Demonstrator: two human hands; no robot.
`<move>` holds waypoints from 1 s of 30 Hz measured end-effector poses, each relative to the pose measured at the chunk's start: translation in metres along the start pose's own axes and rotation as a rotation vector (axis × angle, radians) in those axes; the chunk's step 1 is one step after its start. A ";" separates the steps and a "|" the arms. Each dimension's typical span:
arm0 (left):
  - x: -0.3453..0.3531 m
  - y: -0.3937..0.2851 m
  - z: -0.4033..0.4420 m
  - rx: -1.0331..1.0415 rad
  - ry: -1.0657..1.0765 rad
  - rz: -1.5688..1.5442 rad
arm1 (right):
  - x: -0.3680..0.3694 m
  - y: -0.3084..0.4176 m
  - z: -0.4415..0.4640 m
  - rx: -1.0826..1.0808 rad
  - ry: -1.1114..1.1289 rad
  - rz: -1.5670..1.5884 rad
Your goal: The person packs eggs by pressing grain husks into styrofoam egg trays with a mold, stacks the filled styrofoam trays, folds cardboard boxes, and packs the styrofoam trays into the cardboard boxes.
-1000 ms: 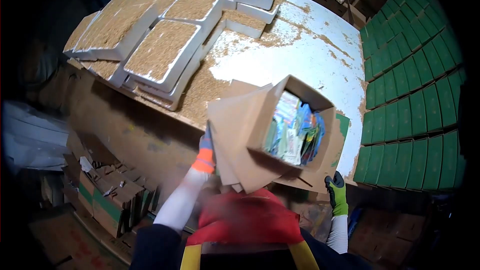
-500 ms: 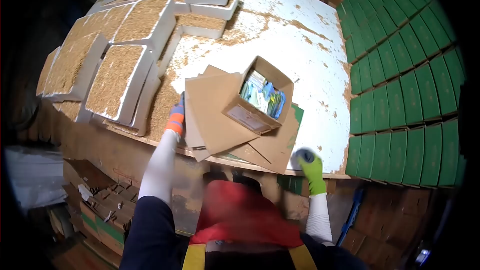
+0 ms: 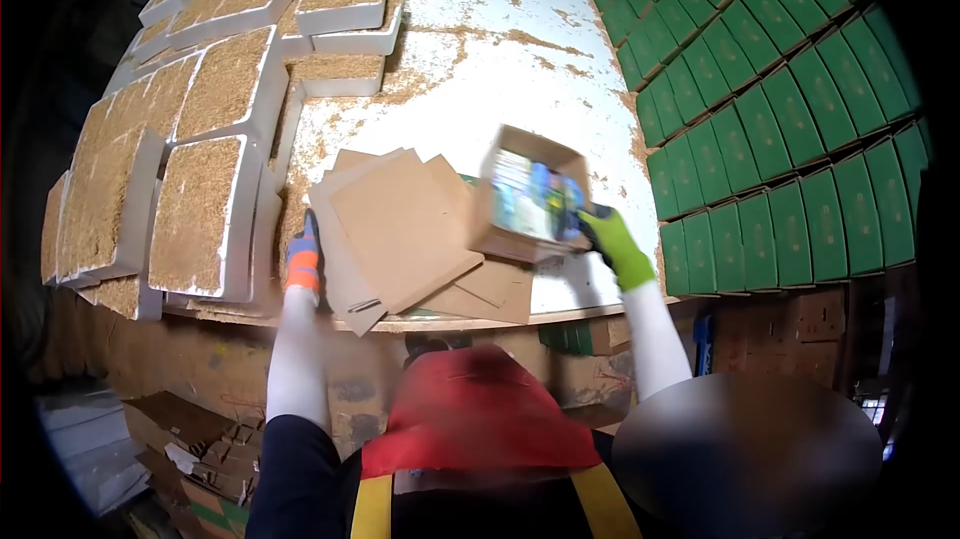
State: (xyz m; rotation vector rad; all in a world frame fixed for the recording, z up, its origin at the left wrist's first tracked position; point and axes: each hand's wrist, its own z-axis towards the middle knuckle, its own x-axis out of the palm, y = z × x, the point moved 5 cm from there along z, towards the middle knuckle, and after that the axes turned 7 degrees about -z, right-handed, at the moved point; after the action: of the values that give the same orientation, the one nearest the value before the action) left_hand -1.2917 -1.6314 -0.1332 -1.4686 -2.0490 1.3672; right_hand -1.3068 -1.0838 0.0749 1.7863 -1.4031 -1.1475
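My right hand (image 3: 615,244), in a green glove with dark fingers, grips the lower right side of an open cardboard box (image 3: 485,224). The box is blurred and holds blue, white and yellowish packets (image 3: 535,194). Just left of it lies a loose pile of flat cardboard sheets (image 3: 395,224), fanned at different angles on the table. My left hand (image 3: 303,257), in an orange and blue-grey glove, rests against the pile's left edge with its visible fingers stretched out. Whether any finger is tucked under the sheets is hidden.
White trays filled with brown shavings (image 3: 205,214) are stacked on the left. Green boxes (image 3: 790,219) form a tall wall on the right. Shavings are scattered over the white tabletop (image 3: 500,79). Cardboard (image 3: 200,439) lies low at left. A blurred oval covers the lower right.
My right hand has moved up from the table's front edge onto the box. The box has shifted right off most of the sheets and turned. My left hand stays by the pile; the view has shifted.
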 end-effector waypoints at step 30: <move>0.045 -0.070 -0.194 0.166 -0.084 0.628 | 0.141 -0.048 -0.013 -0.117 -0.247 -0.490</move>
State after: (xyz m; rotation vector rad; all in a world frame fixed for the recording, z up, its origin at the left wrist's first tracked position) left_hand -1.2232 -1.4936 0.0108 -2.1040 -1.5144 1.7893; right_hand -1.2632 -1.2072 0.0022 2.0148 -1.0188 -1.7139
